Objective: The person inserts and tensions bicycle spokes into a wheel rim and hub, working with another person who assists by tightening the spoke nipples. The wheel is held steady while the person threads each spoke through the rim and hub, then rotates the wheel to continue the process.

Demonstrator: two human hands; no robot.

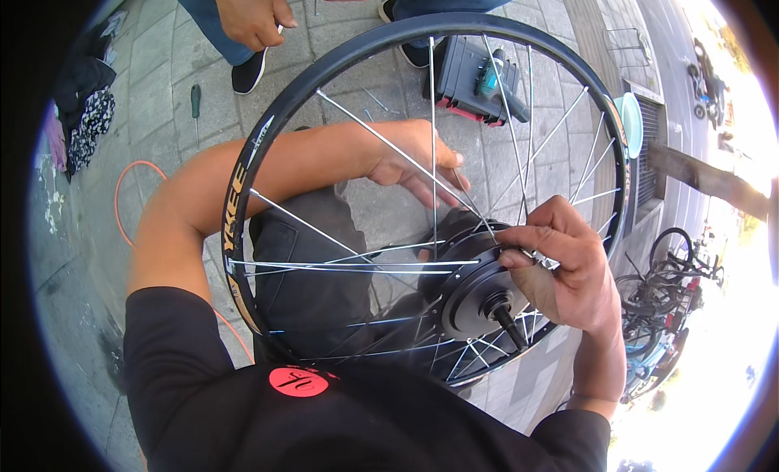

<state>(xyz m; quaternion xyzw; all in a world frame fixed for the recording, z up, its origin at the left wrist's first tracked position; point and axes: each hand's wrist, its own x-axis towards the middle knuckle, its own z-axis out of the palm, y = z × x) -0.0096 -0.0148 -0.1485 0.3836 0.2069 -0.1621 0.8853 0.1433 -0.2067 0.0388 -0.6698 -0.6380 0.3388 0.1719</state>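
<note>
A black bicycle wheel rim (pixel 454 25) stands tilted in front of me, partly laced with silver spokes (pixel 373 135). At its middle sits a dark grey motor hub (pixel 464 306) with a threaded axle (pixel 510 326). My left arm reaches behind the rim; my left hand (pixel 415 165) pinches a thin spoke (pixel 459 180) above the hub. At the hub's flange, my right hand (pixel 568 265) is closed, thumb and forefinger on a spoke's end. Shiny silver metal pieces (pixel 544 259) show between its fingers; their full shape is hidden.
Another person's hands (pixel 251 17) are at the top. A black tool case (pixel 454 86) with a teal drill (pixel 489 78) lies beyond the wheel. On the left are a screwdriver (pixel 195 103) and an orange hose (pixel 122 184). Parked bicycles (pixel 649 301) stand on the right.
</note>
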